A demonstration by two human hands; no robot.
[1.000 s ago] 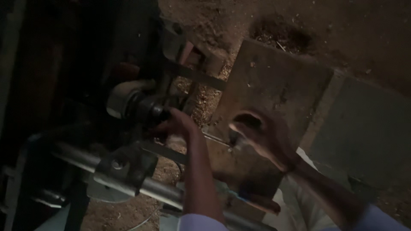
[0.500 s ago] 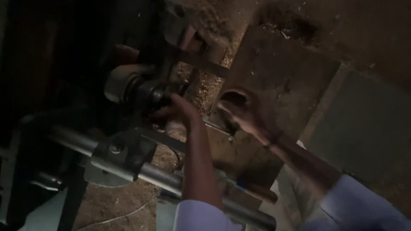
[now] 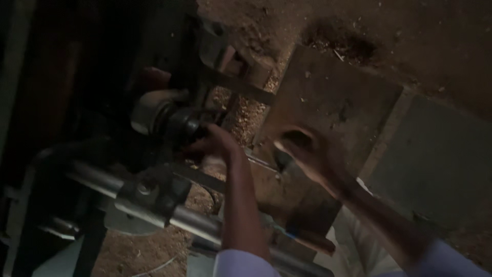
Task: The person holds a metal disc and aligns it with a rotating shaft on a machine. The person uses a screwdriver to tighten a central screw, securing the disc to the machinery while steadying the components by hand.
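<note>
Dimly, the left hand point(image 3: 212, 146) is pinching, fingers closed, what is probably the lathe chuck point(image 3: 169, 120); the right hand point(image 3: 307, 154) is gripping a thin tool point(image 3: 264, 164), which risks slipping toward those fingers.

Two bare forearms are seen rising from the lower edge of the head view, each ending in an uncovered hand. No gloves, rings, watch or bands can be made out on the left hand point(image 3: 215, 146) or the right hand point(image 3: 307, 154). A pale, light-coloured sleeve point(image 3: 241, 262) is worn on the left arm, pushed back well short of the wrist, and a matching pale sleeve point(image 3: 446, 259) is worn on the right arm.
</note>
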